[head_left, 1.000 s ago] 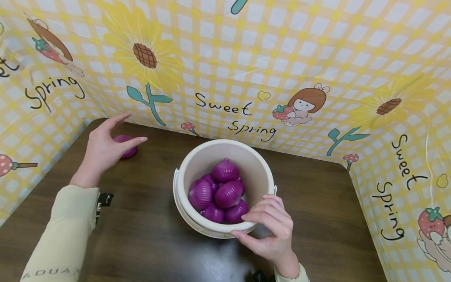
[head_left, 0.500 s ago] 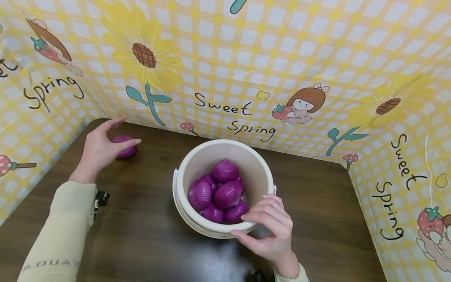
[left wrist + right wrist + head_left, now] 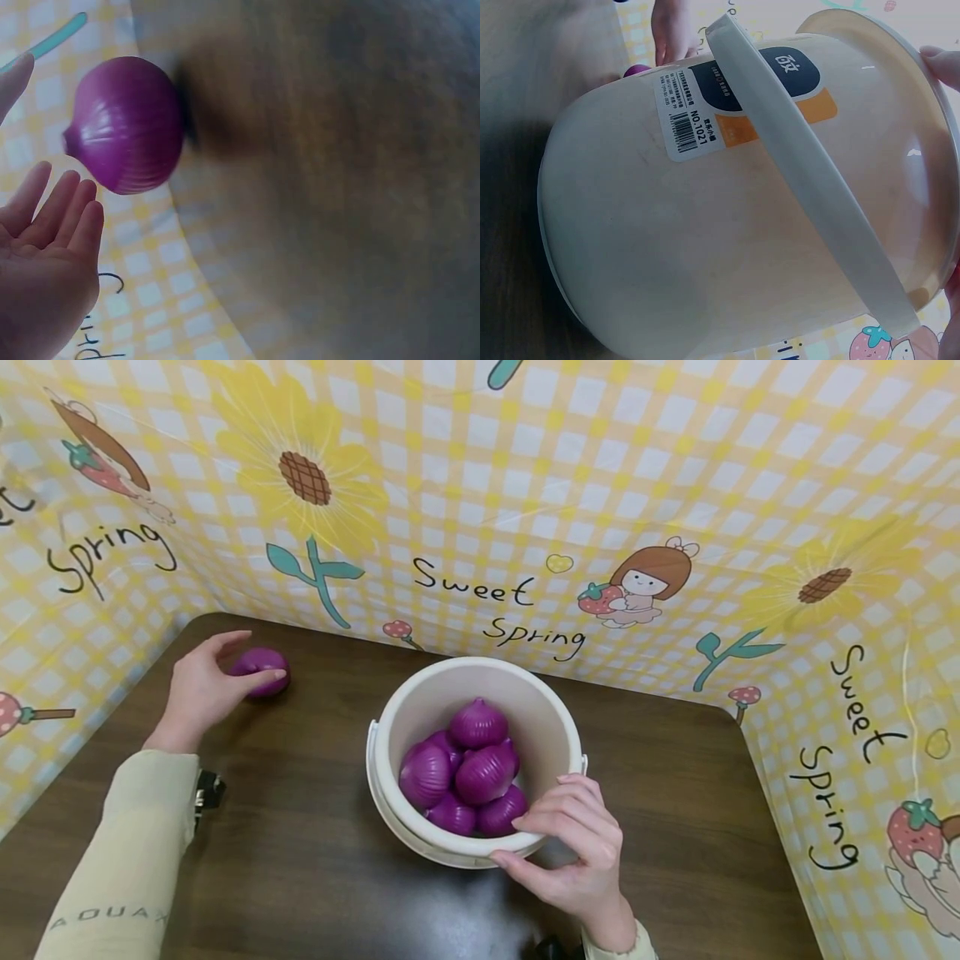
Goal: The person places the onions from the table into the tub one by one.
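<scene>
In the head view a lone purple onion (image 3: 272,662) lies on the table at the back left. My left hand (image 3: 193,695) reaches around its near side with thumb and fingers spread. The left wrist view shows straight, parted fingers (image 3: 61,217) just short of the onion's pointed end. A cream bucket (image 3: 546,735) stands upright mid-table, with several purple onions (image 3: 486,774) inside. My right hand (image 3: 581,842) pinches the bucket's front-right rim between thumb and fingers. From the right wrist, the bucket's outside shows its label (image 3: 686,120) and lowered white handle (image 3: 802,180).
The dark wooden table (image 3: 300,860) has rounded back corners. A yellow checked cloth (image 3: 480,485) with flowers and lettering rises behind it and along both sides. Bare tabletop lies between the lone onion and the bucket.
My left hand has moved slightly left and lower, its thumb now across the front of the lone onion in the head view. The right hand and bucket have stayed put.
</scene>
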Action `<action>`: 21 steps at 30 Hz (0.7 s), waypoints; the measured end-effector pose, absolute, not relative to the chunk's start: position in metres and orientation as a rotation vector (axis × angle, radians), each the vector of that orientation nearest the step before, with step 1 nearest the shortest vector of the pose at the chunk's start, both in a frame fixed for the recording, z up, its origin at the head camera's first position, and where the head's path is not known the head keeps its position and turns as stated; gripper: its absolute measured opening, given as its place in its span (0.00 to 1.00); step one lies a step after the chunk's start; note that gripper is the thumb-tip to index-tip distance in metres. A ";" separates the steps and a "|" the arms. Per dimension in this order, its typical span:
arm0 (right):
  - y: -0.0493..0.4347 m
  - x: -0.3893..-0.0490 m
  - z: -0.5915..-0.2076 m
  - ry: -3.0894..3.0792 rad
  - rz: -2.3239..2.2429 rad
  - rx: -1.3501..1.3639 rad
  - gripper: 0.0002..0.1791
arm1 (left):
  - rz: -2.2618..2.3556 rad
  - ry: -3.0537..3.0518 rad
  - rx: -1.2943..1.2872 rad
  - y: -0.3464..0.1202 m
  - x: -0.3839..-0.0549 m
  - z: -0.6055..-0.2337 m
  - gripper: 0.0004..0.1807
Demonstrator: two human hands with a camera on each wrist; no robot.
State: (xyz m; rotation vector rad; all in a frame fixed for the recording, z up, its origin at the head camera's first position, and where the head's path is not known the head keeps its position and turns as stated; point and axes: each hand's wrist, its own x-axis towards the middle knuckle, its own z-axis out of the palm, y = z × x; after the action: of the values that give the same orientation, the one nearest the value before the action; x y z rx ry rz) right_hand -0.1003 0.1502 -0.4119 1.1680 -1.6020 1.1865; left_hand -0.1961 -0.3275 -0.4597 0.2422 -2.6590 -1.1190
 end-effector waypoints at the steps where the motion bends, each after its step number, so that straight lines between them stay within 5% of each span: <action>1: 0.150 -0.100 -0.412 -1.602 1.186 1.168 0.16 | -1.120 -2.663 0.247 -0.329 -0.196 -0.461 0.47; 21: 0.154 -0.103 -0.423 -1.612 1.180 1.166 0.16 | -1.101 -2.715 0.270 -0.339 -0.195 -0.484 0.50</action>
State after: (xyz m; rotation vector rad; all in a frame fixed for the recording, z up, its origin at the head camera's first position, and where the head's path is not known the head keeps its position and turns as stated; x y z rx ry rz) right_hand -0.1030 0.1543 -0.4230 1.1662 -1.6119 1.1804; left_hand -0.1954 -0.3388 -0.4841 0.2700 -2.7152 -1.1007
